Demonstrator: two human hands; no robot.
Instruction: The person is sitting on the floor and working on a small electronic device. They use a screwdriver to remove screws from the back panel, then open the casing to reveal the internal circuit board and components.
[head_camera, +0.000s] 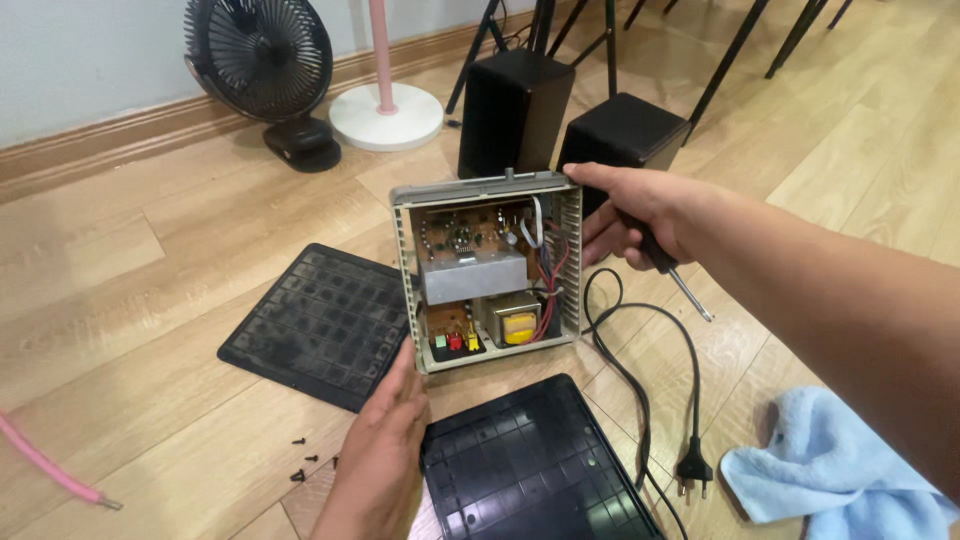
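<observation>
Case (490, 190): open side toward the camera, between both hands.
Left hand (385, 440): steadies lower-left corner.
Right hand (635, 215): pinches upper-right corner, grips screwdriver (680, 285).

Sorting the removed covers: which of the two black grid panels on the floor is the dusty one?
The dusty black grid panel lies left of the opened grey device; the glossy black grid panel in front looks clean.
</observation>
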